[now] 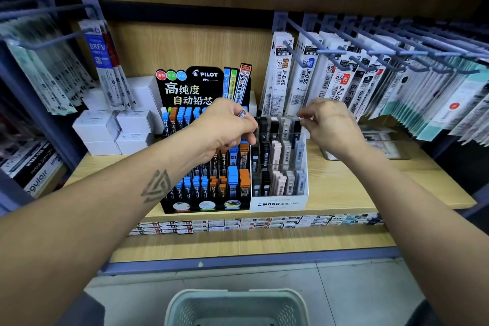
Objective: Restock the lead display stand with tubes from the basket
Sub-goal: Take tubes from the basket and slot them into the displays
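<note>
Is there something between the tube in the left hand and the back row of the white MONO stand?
Nothing visible blocks it. The left hand holds a tube just left of the white MONO stand, level with its back row. The right hand is at that row's right end, beside the path, not across it.

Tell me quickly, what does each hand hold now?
Left hand: fingers grip a small lead tube.
Right hand: fingers pinch something small and pale; cannot tell what.

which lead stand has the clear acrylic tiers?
The white MONO graph stand, right of the black PILOT stand. The PILOT one is opaque black card.
</note>
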A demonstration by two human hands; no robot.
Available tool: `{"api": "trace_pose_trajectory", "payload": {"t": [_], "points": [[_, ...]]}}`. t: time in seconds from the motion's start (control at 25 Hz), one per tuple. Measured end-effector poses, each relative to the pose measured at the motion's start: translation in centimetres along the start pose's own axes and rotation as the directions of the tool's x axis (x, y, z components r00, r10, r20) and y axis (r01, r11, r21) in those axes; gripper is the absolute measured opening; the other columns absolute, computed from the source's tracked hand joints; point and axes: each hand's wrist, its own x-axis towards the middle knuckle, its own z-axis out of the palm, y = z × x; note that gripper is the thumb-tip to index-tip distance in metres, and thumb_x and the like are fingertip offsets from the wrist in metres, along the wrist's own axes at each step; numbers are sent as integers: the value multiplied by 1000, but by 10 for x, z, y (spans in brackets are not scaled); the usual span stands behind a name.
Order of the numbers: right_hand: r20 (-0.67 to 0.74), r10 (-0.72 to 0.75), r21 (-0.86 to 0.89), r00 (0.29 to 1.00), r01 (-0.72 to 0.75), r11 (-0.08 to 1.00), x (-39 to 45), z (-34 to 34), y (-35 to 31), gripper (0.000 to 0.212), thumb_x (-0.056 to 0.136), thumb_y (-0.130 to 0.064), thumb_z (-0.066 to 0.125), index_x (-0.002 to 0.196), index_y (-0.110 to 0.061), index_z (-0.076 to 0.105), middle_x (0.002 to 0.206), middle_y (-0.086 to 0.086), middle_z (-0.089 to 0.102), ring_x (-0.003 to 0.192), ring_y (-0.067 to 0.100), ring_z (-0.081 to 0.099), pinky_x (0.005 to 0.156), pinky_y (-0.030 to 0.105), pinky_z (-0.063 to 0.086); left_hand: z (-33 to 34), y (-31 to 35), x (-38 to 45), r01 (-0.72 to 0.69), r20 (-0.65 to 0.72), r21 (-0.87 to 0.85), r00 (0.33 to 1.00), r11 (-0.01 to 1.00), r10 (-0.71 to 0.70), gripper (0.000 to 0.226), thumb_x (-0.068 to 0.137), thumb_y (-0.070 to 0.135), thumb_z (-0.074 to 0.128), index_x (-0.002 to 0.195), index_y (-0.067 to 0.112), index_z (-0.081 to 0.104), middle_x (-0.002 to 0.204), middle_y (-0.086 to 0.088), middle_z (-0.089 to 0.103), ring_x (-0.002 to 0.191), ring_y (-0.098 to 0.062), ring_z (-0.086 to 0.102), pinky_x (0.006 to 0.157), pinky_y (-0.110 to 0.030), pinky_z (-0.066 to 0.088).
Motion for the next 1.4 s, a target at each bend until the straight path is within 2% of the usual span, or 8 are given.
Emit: {"api": "trace_pose_trajectory", "payload": {"t": [0.12,0.2,0.4,0.6,0.84,1.12,1.28,1.4], "points": [[-67,103,269,992,-82,960,-2,-10,-18,15,93,-14,67,103,-17,77,100,-1,72,91,15,65,89,32,55,-2,-1,-4,100,118,-103,989,990,-87,22,94,-3,53,115,-7,53,80,-22,73,46,-13,44,38,-21,28],[60,145,638,988,-149,755,-8,-19,-48,16,91,-9,70,103,-18,76,93,-5,73,85,7,65,82,21,55,-6,-1,-10,143,219,-197,971,970,-99,27,93,-10,47,120,-6,46,91,-31,72,56,-16,49,46,-24,34],[257,-162,872,953,-156,465,-22,-22,-96,22,88,1,71,107,-10,74,96,11,76,84,13,69,75,27,58,-23,-7,-27,124,378,-329,926,936,10,45,95,-19,38,137,-4,43,98,-21,67,76,-24,62,58,-28,43],[265,-72,882,961,-212,420,-15,-13,-107,14,80,1,78,93,-4,76,90,22,73,81,19,65,80,35,55,-57,-13,-48,108,410,-140,911,984,-42,20,102,-3,46,120,-2,55,110,-26,71,94,-29,72,81,-34,58],[357,-119,775,927,-223,591,-12,-8,-125,9,79,-5,82,86,-5,76,85,10,76,79,18,68,83,33,58,-93,-22,-55,-39,-32,-74,999,996,37,15,90,-1,69,101,-10,65,80,-22,71,52,-11,60,46,-16,47],[252,-292,613,923,82,786,-9,11,-173,21,81,-33,82,85,-13,76,75,4,72,66,16,63,67,35,52,-107,-19,-59,-117,-75,79,990,990,123,9,79,6,82,83,1,75,57,-3,66,48,-6,53,46,-16,42],[296,-246,765,923,-75,640,-9,9,-181,25,82,-17,82,104,-10,71,78,18,73,67,19,68,75,43,58,-109,-20,-59,-161,-101,60,981,985,166,15,79,3,82,93,5,75,64,-3,68,55,-8,58,52,-17,48],[288,-170,742,942,-108,662,-7,8,-178,36,82,-10,80,114,-14,62,72,13,73,64,16,72,66,28,60,-113,-30,-53,-169,-164,175,967,970,198,18,84,1,76,101,5,71,74,-6,70,62,-13,62,63,-29,57]]}}
